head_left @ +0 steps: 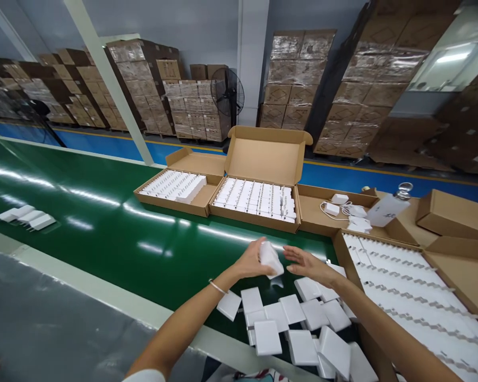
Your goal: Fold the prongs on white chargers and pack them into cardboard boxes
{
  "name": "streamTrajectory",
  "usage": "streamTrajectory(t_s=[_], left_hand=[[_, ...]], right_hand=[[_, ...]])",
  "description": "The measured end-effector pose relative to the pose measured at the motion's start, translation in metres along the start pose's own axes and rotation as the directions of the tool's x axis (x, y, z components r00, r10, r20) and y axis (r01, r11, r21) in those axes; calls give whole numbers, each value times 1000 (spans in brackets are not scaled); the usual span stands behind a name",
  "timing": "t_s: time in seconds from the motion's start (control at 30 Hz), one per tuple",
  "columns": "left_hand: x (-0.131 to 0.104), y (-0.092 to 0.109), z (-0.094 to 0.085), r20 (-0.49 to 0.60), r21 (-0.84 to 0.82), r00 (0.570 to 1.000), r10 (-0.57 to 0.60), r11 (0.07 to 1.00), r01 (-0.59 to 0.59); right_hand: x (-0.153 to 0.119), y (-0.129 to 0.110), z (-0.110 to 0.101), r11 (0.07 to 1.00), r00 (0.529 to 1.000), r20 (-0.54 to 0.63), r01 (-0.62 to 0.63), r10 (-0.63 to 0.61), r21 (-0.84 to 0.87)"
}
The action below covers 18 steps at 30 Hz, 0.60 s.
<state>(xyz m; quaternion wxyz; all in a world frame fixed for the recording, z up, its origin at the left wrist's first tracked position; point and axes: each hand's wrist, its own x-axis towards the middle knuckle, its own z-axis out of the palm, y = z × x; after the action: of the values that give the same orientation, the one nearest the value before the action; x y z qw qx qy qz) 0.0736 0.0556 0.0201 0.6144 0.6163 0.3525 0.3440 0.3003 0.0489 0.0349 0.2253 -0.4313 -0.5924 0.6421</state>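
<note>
My left hand, with a white band at the wrist, is closed around a white power adapter above the green belt; whether it holds more than one I cannot tell. Just to the right, my right hand has its fingers apart, pointing at that adapter without gripping anything. Below both hands lies a loose pile of square white adapters, some overlapping. At the right, an open carton holds rows of white adapters with metal prongs showing.
Two open cartons of adapters, one at left and one in the middle, stand along the belt's far side. A box with cabled chargers and a pump bottle are at right. Several adapters lie far left.
</note>
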Motion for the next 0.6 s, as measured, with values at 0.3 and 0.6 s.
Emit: streamTrajectory(t_s=[0.3,0.6], left_hand=[[-57,26,2,-34,-937,999,1,348,-32],[-63,16,-1,45,-972,993,111,235,17]], right_hand=[[32,-64,89,864,875,7,479,-484,-158],[35,-62,103,865,876,-34,467,-480,-182]])
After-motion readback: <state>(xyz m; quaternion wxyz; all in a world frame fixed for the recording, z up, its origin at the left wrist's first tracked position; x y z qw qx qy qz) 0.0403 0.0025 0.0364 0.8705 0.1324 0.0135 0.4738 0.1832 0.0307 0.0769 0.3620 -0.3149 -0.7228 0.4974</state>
